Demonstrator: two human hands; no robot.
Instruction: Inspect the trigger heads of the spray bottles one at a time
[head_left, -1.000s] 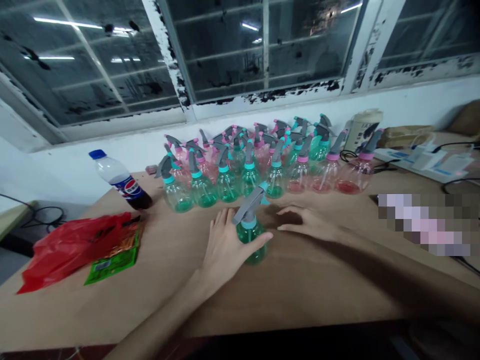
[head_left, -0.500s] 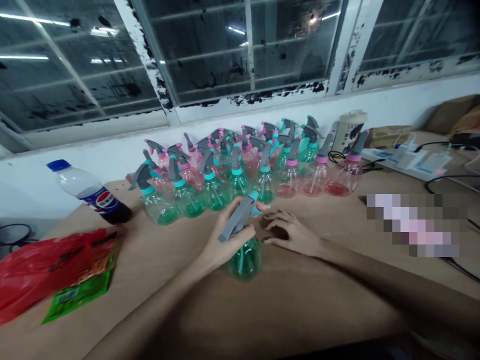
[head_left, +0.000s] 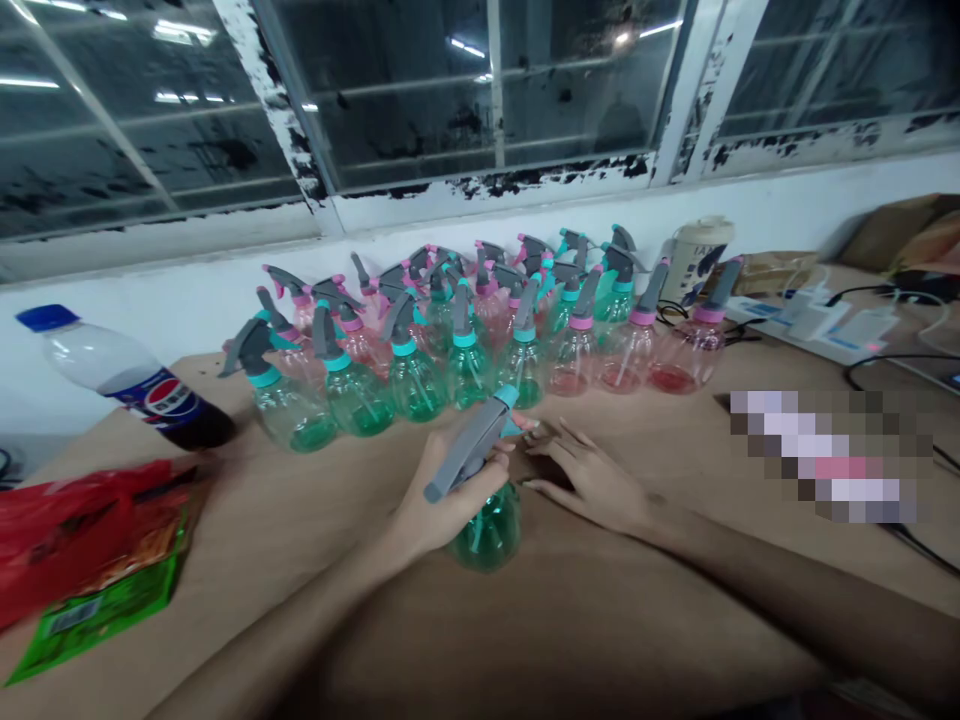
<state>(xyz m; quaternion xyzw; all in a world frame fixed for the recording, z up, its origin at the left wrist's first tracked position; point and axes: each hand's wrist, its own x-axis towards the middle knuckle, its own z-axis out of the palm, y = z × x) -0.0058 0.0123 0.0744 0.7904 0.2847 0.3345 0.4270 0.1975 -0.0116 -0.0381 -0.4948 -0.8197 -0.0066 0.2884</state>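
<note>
My left hand (head_left: 444, 487) is closed round the neck of a green spray bottle (head_left: 487, 530) with a grey and turquoise spray head (head_left: 474, 442). The bottle stands at the middle of the table, its nozzle pointing up and away from me. Just right of the nozzle is my right hand (head_left: 600, 478), open, fingers apart and slightly curved, with nothing in it. Behind both hands stand several spray bottles in rows, such as a green bottle (head_left: 361, 398) with a turquoise collar and a pink one (head_left: 684, 358) with a pink collar.
A cola bottle (head_left: 161, 398) stands at the left, behind a red plastic bag (head_left: 82, 535) and a green snack packet (head_left: 101, 625). A light cup (head_left: 697, 262), a power strip (head_left: 806, 325) with plugs and cables, and a pixelated object (head_left: 825, 455) are at the right. Windows line the back wall.
My view has shifted a little, so the things at the left appear farther left. The fingers of my right hand have uncurled slightly near the nozzle. My left hand keeps its hold on the spray bottle.
</note>
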